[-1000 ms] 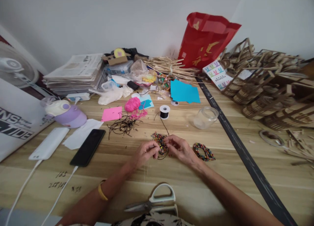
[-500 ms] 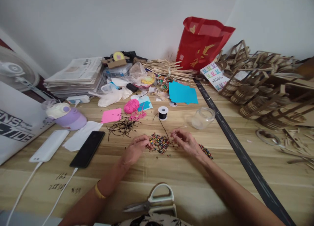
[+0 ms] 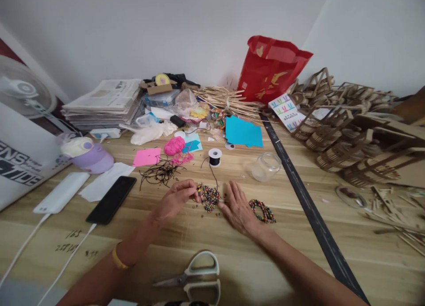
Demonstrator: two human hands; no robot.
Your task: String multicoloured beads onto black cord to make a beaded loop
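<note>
A pile of small multicoloured beads [image 3: 209, 198] lies on the wooden table. My left hand [image 3: 177, 197] is at its left edge, thumb and fingers pinched together; what they hold is too small to make out. On the pile's right side my right hand [image 3: 237, 208] lies flat, palm down, fingers out and thumb close to the beads. Beyond the pile stands a spool of black cord [image 3: 215, 158], its strand running down to the beads. A coiled string of beads [image 3: 262, 211] rests just right of my right hand.
Scissors [image 3: 192, 277] lie near the front edge. A glass jar [image 3: 265, 166] stands to the right, before a black strip [image 3: 299, 191]. Left are cut black cords [image 3: 161, 171], a phone [image 3: 111, 200] and a power bank [image 3: 62, 192]. Small wooden baskets [image 3: 335, 142] crowd the right.
My right hand has gone from a pinch beside the cord to lying flat on the table. The coiled bead string shows more fully. My left hand stays pinched at the pile; the view has shifted slightly.
</note>
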